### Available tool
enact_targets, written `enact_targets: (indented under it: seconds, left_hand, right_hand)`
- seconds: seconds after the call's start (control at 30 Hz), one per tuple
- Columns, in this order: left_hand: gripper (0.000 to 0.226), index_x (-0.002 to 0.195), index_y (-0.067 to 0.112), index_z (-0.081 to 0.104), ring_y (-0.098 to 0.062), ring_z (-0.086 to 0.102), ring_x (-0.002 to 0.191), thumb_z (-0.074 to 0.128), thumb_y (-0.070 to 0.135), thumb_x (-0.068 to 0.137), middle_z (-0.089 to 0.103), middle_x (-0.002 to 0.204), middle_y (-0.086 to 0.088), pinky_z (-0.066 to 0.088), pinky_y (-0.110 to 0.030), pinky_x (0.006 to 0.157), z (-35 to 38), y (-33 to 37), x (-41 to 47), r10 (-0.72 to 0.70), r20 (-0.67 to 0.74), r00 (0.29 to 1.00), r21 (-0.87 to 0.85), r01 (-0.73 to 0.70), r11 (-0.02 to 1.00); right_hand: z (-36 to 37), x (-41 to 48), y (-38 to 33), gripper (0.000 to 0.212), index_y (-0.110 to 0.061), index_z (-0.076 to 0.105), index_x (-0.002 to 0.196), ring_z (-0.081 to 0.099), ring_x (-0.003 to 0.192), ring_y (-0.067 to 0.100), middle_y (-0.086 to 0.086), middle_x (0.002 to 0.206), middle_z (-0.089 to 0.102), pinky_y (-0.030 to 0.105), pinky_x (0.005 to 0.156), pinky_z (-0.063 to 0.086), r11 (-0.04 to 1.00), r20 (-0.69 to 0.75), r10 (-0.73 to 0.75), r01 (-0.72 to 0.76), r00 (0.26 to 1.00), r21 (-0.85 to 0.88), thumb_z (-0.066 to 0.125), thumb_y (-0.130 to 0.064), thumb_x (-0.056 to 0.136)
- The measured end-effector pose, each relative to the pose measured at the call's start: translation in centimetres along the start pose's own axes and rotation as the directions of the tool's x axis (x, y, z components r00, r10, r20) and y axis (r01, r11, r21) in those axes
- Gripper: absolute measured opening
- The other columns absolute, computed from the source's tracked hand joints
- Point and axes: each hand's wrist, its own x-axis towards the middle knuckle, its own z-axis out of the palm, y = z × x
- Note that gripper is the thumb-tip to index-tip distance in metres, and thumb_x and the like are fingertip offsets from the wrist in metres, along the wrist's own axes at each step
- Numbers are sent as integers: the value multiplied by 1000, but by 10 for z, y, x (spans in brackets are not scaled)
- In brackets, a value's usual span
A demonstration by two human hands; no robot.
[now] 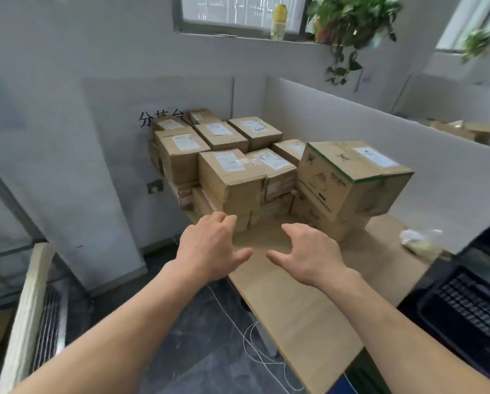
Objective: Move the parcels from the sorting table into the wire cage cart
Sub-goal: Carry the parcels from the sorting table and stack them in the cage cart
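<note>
We are reaching both arms out over the surface (309,322) toward the stacked parcels (238,166), and neither grip is holding anything: the left hand (209,248) and the right hand (312,251) are both spread apart, fingers curled, just short of the nearest parcel (232,183). The parcels are sitting piled against the wall at the far end, the wire cage cart (39,308) standing low to our left. To do this well, we are judging it best to bracket that near box on opposite sides, low down, and to lift it straight clear so the neighbouring green-edged box (349,180), which is overhanging its stack, is not getting knocked.
</note>
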Motion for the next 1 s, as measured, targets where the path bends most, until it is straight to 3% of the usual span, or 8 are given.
enact_targets:
  seconds: [0.33,0.6,0.8,1.0]
  left_hand:
    - [79,151,24,37,-21,47,135,52,71,88,45,151,2,48,-42,100,31,124,91,79,-11,997,-20,-80,997]
    - [76,146,25,44,-20,53,126,52,73,87,51,144,2,52,-40,88,47,195,151,85,-21,996,-43,-86,995]
    - [73,142,27,47,-20,57,119,50,74,87,52,141,3,48,-36,80,59,220,190,-1,32,999,-144,6,990]
    - [74,141,23,47,-20,56,120,47,75,89,56,135,1,44,-35,79,62,230,232,-69,49,996,-246,79,966]
  right_hand:
    - [-27,31,149,72,-26,50,144,54,128,18,-4,140,57,40,100,50,996,-56,91,-91,994,-5,61,-68,86]
    - [-50,62,241,63,-24,56,132,57,122,21,-2,132,62,41,97,51,989,-51,141,-143,989,-29,60,-67,85]
    - [-68,87,296,66,-27,54,139,57,122,22,-4,133,60,36,91,47,964,-123,266,-261,956,61,61,-63,85]
    - [-80,129,326,58,-27,58,132,57,118,23,-4,126,60,36,84,46,946,-187,322,-309,928,96,61,-62,86]
